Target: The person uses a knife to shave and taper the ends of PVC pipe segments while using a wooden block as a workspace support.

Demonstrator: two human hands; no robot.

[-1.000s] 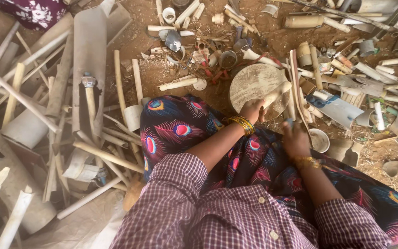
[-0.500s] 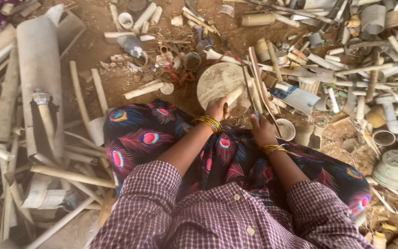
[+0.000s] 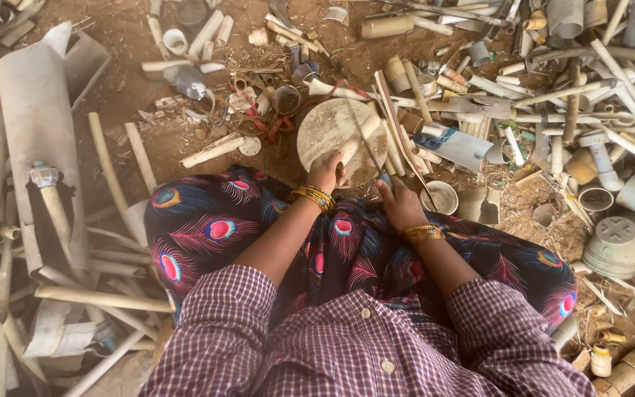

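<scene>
Since half a second ago the view has swung slightly, and the short pale pipe piece (image 3: 352, 147) now lies flatter on the round wooden block (image 3: 325, 125). The left hand (image 3: 325, 173) is closed around the pipe piece at the block's 6 o'clock edge. The right hand (image 3: 398, 202), at the block's 4 o'clock, grips a thin long blade (image 3: 365, 143) that slants across the pipe piece. Scrap pipes (image 3: 553, 95) litter the ground at 2 o'clock.

Ground: bare brown dirt (image 3: 123, 44) beneath you.
On it: pale cut pipes (image 3: 218, 149), round wooden block (image 3: 330, 125), capped fitting (image 3: 615, 242).
</scene>
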